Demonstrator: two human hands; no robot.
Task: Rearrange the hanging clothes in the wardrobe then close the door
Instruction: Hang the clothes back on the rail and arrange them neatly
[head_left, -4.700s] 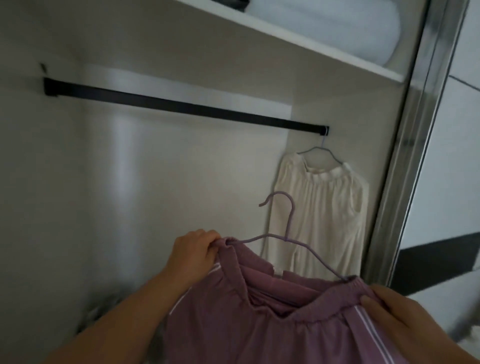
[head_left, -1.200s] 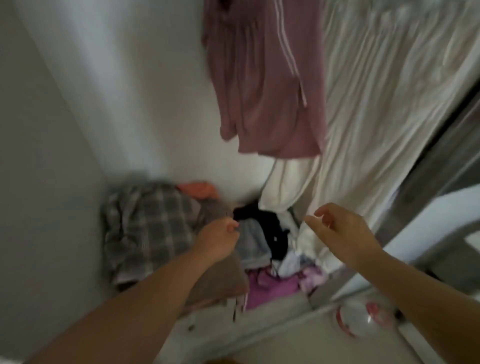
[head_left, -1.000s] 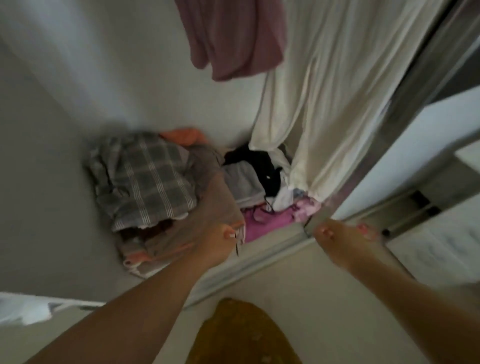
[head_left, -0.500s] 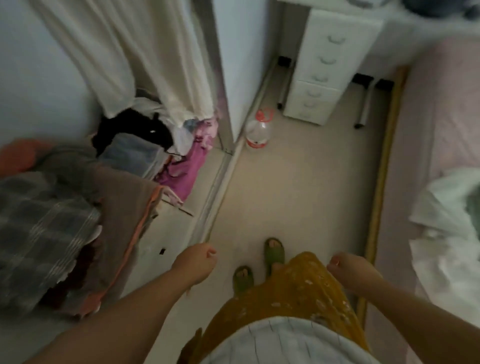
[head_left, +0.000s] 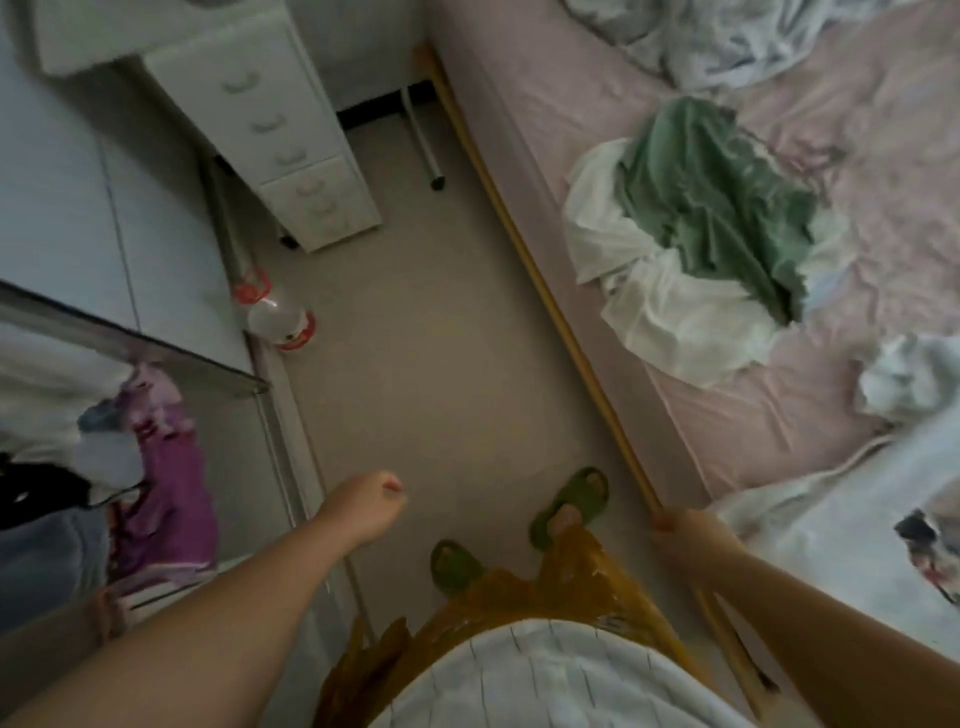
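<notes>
Below, the left hand (head_left: 366, 506) is loosely curled around nothing; the right hand's (head_left: 693, 535) grip cannot be told.

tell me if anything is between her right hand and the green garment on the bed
Nothing visible blocks it. The right hand hangs at the bed's wooden edge; only bare pink sheet and the white cloth under the green garment lie between.

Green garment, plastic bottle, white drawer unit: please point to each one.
green garment (head_left: 711, 208), head view, middle of the fabric
plastic bottle (head_left: 272, 317), head view, clear body
white drawer unit (head_left: 280, 140), head view, drawer front
</notes>
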